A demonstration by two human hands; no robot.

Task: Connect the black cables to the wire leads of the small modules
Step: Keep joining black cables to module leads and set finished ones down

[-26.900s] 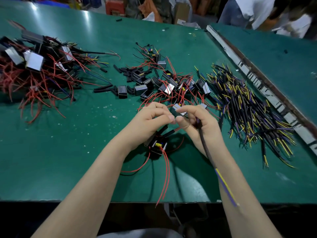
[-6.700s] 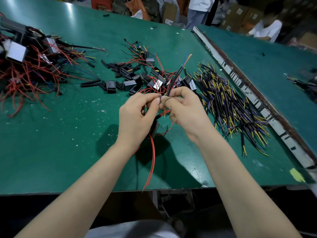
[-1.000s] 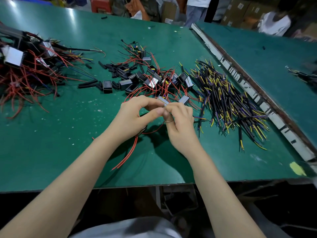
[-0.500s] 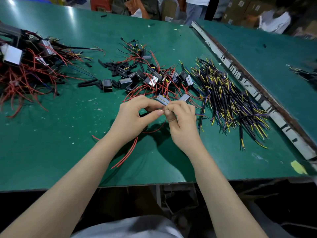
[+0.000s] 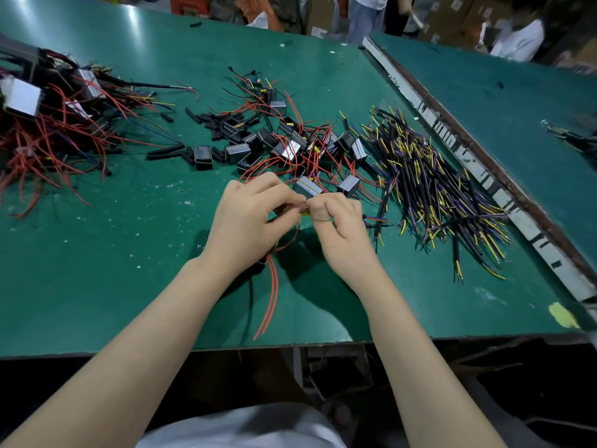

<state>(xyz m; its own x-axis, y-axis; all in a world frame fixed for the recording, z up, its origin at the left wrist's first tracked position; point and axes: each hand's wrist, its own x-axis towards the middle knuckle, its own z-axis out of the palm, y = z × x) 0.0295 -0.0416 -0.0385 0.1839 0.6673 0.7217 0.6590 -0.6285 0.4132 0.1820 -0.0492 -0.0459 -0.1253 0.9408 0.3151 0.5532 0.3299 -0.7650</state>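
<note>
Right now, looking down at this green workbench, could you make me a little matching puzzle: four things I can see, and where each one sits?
Things:
1. pile of black cables
2. tangle of red-wired assemblies
3. small modules
4. two red leads

Places:
A. far left of the table
B. hanging below the left hand
C. right of the right hand
D. middle of the table, beyond both hands

Pairs: 1-C, 2-A, 3-D, 4-B
</note>
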